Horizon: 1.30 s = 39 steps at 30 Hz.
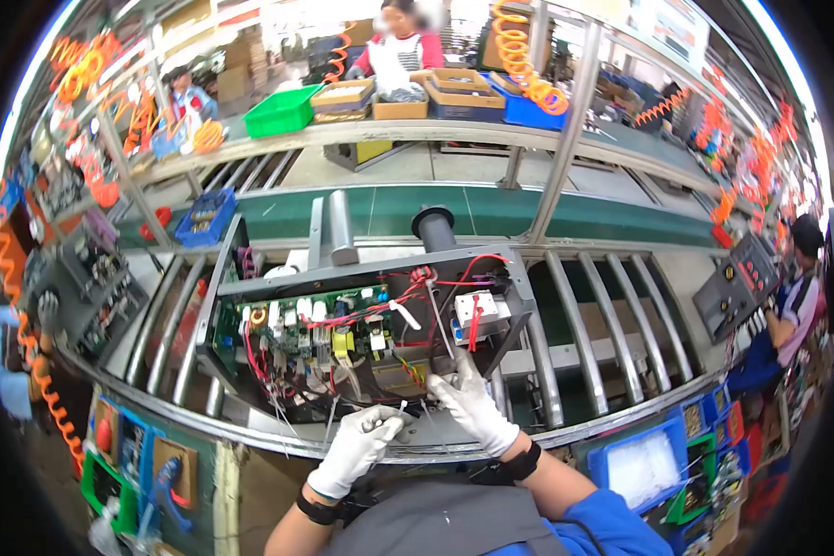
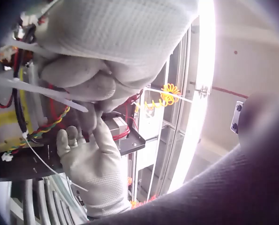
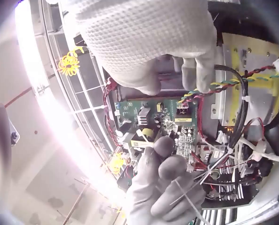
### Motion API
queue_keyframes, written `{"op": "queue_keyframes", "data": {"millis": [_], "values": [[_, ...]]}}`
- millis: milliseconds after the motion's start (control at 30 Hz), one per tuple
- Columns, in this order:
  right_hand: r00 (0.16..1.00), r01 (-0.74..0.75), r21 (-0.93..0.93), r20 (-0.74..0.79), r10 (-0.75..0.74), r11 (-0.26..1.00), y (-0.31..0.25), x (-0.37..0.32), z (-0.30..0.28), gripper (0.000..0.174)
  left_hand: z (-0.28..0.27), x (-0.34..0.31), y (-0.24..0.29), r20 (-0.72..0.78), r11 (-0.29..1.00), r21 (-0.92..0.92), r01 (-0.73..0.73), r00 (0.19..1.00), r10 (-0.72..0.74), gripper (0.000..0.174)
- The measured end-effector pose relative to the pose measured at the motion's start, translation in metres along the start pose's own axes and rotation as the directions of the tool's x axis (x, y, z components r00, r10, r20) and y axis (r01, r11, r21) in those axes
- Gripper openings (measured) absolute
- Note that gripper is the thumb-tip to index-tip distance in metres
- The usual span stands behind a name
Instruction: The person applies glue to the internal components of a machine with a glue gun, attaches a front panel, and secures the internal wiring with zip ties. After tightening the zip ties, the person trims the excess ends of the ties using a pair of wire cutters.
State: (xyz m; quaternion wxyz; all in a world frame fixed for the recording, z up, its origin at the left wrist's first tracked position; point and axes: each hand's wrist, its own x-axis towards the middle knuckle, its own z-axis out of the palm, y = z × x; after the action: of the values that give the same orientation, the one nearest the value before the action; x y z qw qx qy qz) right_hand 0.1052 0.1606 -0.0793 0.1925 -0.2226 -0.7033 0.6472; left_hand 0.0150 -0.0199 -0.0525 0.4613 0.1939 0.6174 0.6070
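My gloved left hand (image 1: 366, 445) pinches a thin white cable tie (image 3: 190, 201) between thumb and fingers, at the front edge of an open metal chassis (image 1: 361, 271). To its right, my gloved right hand (image 1: 473, 403) reaches over the chassis's front side, thumb and fingers apart. Its fingertips (image 3: 203, 84) are right at a twisted yellow, green and red wire bundle (image 3: 228, 84). Inside the chassis sit a green circuit board (image 3: 151, 110), red and black wires and a white block (image 1: 477, 310). Other white cable ties (image 1: 332, 422) stick out from the wiring at the front.
The chassis rests on a roller conveyor (image 1: 574, 343). Part bins stand below, including a blue bin (image 1: 639, 468) with white contents at right. Other units (image 1: 741, 287) stand at both sides. Behind runs a green belt (image 1: 491, 213); a person (image 1: 403, 51) works beyond it.
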Motion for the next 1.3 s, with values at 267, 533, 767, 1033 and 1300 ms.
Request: {"op": "queue_keyframes", "data": {"millis": [267, 533, 767, 1033, 1300], "values": [[0.959, 0.282, -0.201, 0.066, -0.275, 0.938, 0.009, 0.016, 0.006, 0.052, 0.039, 0.044, 0.045, -0.181, 0.918, 0.090, -0.386, 0.900, 0.396, 0.014], [0.924, 0.374, -0.137, -0.036, -0.381, 0.917, 0.020, -0.003, -0.004, 0.059, 0.061, 0.064, 0.070, -0.201, 0.860, 0.264, -0.437, 0.847, 0.492, 0.025], [0.897, 0.441, -0.178, 0.078, -0.434, 0.880, 0.024, 0.002, -0.012, 0.060, 0.060, 0.074, 0.071, -0.209, 0.844, 0.312, -0.436, 0.835, 0.509, 0.026], [0.885, 0.458, -0.152, -0.019, -0.465, 0.876, 0.025, -0.001, -0.013, 0.052, 0.069, 0.072, 0.075, -0.188, 0.880, 0.251, -0.403, 0.872, 0.453, 0.022], [0.927, 0.267, -0.212, -0.210, -0.310, 0.940, 0.012, -0.015, -0.011, 0.052, 0.051, 0.057, 0.082, -0.062, 0.921, 0.293, -0.257, 0.956, 0.287, 0.020]]}}
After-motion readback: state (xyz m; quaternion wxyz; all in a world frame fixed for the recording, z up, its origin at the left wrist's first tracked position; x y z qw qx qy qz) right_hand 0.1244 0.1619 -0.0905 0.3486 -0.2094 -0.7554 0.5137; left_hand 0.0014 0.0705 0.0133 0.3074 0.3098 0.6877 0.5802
